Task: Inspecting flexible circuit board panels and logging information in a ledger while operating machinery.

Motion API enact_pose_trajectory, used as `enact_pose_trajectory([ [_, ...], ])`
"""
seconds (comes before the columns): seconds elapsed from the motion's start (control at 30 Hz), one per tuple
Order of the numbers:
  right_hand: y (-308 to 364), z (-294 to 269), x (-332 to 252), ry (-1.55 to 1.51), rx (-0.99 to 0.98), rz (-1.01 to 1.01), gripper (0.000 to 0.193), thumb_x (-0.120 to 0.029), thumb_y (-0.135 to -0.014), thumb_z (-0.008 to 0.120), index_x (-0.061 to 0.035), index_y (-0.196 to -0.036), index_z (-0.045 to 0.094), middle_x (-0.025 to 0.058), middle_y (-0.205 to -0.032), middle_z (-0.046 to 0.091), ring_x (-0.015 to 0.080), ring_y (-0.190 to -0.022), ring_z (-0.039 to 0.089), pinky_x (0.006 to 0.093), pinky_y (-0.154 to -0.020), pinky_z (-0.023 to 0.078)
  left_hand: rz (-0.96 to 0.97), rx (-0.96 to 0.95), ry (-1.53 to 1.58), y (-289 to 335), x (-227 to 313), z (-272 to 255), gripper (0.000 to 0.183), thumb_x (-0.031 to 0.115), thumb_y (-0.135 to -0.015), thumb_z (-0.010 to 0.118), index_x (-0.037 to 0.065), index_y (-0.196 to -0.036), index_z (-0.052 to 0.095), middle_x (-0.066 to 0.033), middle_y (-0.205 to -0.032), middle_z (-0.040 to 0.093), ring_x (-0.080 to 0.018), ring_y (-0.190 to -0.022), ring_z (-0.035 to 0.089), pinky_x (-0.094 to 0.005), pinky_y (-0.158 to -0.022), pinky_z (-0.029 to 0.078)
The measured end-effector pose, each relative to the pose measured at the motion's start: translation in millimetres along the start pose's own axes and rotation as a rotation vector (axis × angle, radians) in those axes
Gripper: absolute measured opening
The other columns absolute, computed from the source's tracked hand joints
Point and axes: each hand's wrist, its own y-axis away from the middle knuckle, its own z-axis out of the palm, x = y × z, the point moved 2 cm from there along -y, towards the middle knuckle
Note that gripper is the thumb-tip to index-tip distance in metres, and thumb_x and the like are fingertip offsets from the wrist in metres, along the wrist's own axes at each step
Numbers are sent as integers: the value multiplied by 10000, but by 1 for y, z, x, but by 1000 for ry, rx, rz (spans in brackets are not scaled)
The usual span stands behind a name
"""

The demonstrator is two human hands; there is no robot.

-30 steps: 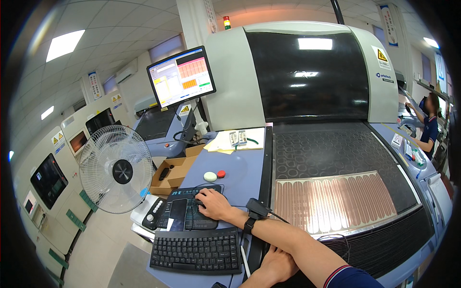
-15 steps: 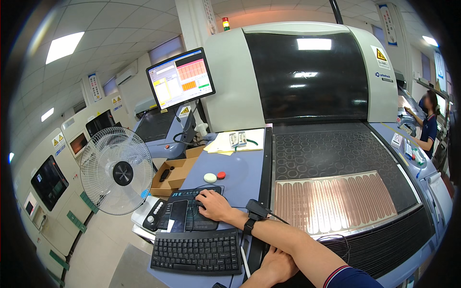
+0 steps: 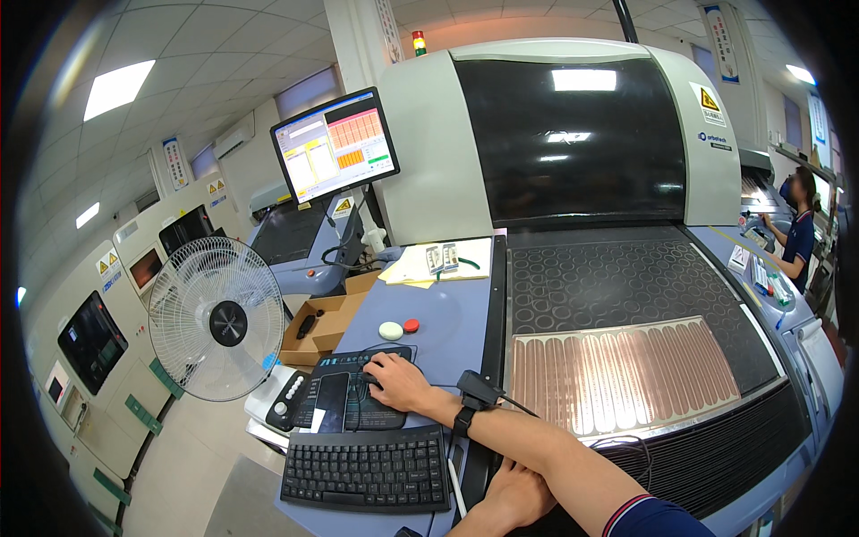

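Observation:
Reaching across from the lower right, my right hand (image 3: 396, 382) rests with curved fingers over a dark computer mouse (image 3: 368, 379), which it mostly covers. The mouse is on a dark printed mouse pad (image 3: 387, 418). A black phone (image 3: 332, 399) lies beside it, and a black keyboard (image 3: 365, 472) sits just below. My left hand (image 3: 522, 494) is tucked under my right forearm, near the machine's edge; its fingers are largely hidden. A strapped device with a cable (image 3: 479, 391) is on my right wrist. The lit monitor (image 3: 335, 146) stands beyond, at upper left.
A copper-coloured panel (image 3: 624, 376) lies on the machine's dark bed (image 3: 608, 277), right of my arm. White and red round buttons (image 3: 391, 331) stick up beyond the mouse pad. Left are a fan (image 3: 217, 318) and an open cardboard box (image 3: 335, 322). A co-worker (image 3: 798, 233) stands far right.
The co-worker at the far right has lowered a raised hand. My own hands stay where they were, and the panel has not moved.

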Motion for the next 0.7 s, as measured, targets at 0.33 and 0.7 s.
enact_pose_trajectory([
  [0.33, 0, 0, 1, 24, -50, 28, 327, -183, -831, 669, -56, -1129, 621, 136, -1169, 579, 336, -1081, 570, 419, -943, 473, 6, 20, 15, 1, 1, -2, 591, 364, -1016, 327, 108, -1544, 254, -120, -1586, 282, -304, -1494, 156, -533, -1197, 24],
  [0.7, -2, 0, 0, 57, -17, 49, 318, -188, -800, 674, -56, -1086, 631, 114, -1136, 594, 318, -1052, 577, 410, -923, 491, -7, 15, -4, 1, 1, -3, 605, 389, -1013, 338, 103, -1540, 259, -137, -1576, 297, -320, -1487, 180, -538, -1195, 31],
])
